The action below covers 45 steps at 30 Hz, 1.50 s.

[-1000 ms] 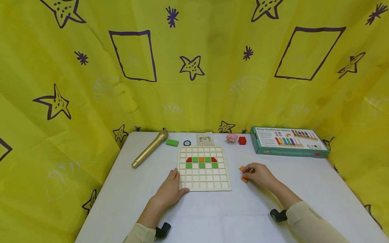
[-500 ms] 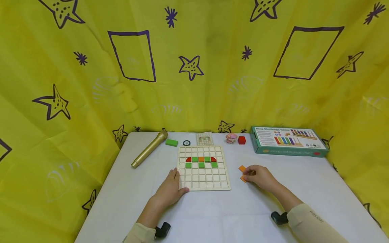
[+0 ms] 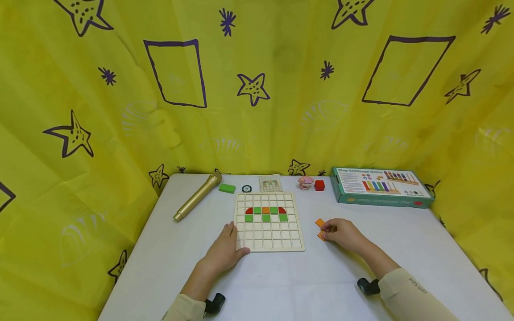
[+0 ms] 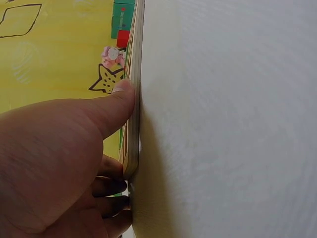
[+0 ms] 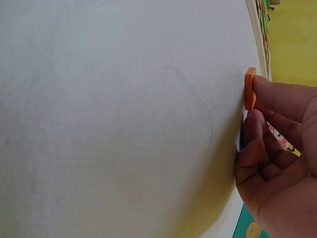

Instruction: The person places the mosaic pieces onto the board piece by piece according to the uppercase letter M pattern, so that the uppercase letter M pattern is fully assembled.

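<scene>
A pale wooden grid board lies on the white table, with green, red and orange tiles set in two of its rows. My left hand rests at the board's near left corner. In the left wrist view its thumb touches the front edge while the fingers bend beside the left side. Right of the board, my right hand pinches the nearer orange tile low at the table. A second orange tile lies just behind it. In the right wrist view, the thumb lies against the orange tile.
Behind the board are a small pattern card, a round dark-rimmed disc and a green block. A gold microphone lies left. Farther right are a pink figurine, a red block and a green game box.
My right hand has shifted slightly toward me, and its fingertips have come off the farther orange tile onto the nearer one. The left hand and the board stay in place.
</scene>
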### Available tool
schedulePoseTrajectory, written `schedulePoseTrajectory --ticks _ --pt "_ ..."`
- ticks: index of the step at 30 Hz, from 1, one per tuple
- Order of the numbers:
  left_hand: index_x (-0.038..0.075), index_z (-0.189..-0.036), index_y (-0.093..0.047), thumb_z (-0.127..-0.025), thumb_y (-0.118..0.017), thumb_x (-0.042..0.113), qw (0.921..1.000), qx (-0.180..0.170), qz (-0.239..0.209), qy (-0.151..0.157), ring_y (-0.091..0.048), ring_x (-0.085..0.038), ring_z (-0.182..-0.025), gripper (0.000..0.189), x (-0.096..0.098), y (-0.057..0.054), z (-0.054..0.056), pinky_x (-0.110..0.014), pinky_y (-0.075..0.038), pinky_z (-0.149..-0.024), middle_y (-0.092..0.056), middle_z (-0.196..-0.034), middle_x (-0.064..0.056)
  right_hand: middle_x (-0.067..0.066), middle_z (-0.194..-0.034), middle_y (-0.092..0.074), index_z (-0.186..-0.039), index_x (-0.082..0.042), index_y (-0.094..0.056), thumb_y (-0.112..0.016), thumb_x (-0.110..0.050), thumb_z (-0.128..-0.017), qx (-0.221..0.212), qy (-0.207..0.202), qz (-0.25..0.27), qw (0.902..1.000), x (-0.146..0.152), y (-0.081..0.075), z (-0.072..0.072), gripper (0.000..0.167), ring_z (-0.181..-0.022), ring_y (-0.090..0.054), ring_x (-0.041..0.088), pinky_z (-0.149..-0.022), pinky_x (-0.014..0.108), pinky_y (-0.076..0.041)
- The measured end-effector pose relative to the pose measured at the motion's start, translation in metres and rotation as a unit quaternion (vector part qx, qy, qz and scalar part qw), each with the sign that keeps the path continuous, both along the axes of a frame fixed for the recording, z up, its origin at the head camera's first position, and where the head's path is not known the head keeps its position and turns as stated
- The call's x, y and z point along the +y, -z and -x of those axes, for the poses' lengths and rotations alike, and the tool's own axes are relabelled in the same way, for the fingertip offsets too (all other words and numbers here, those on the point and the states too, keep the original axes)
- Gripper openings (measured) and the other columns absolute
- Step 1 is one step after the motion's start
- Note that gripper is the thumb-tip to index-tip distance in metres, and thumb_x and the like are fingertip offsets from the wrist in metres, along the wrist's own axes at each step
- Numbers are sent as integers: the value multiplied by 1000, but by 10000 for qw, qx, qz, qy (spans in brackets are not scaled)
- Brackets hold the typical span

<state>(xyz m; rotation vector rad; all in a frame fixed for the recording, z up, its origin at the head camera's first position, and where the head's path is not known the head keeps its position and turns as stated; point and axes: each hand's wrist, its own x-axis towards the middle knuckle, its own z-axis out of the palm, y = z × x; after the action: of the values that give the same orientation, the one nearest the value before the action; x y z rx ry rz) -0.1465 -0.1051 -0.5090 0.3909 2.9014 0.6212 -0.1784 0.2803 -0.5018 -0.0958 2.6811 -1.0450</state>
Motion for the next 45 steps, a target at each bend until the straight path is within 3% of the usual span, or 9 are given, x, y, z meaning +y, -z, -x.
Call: schedulePoseTrajectory --ticks 9,20,30,45 --pt "-11 -153 -29 -92 -72 43 10000 -19 24 -20 -24 -43 -148 93 0 1 1 -51 -32 -115 -24 -160 -28 2 -87 -62 -102 -4 -72 -78 -14 -89 -10 -42 -81 10000 -2 -2 0 17 -80 -53 20 -71 32 -48" --pt "-12 -152 -30 -91 -74 41 10000 0 -30 6 -25 -44 -147 92 -1 2 0 -52 -34 -114 -25 -159 -29 1 -88 -62 -99 -3 -70 -77 -12 -89 8 -404 -178 9990 -4 -6 1 15 -81 -53 19 -72 33 -48" --pt "-12 -152 -29 -91 -73 43 10000 -1 -16 21 -24 -43 -148 92 -1 2 0 -51 -33 -115 -25 -160 -28 2 -87 -61 -98 -4 -69 -82 -14 -85 -64 -138 -262 9995 -8 -6 0 21 -81 -53 20 -73 33 -48" --pt "-12 -152 -29 -92 -72 42 10000 -9 3 2 -24 -43 -148 92 0 1 0 -51 -33 -115 -25 -160 -28 2 -87 -60 -101 -6 -67 -83 -11 -83 46 -61 80 9999 -8 1 2 24 -83 -54 20 -73 27 -48"
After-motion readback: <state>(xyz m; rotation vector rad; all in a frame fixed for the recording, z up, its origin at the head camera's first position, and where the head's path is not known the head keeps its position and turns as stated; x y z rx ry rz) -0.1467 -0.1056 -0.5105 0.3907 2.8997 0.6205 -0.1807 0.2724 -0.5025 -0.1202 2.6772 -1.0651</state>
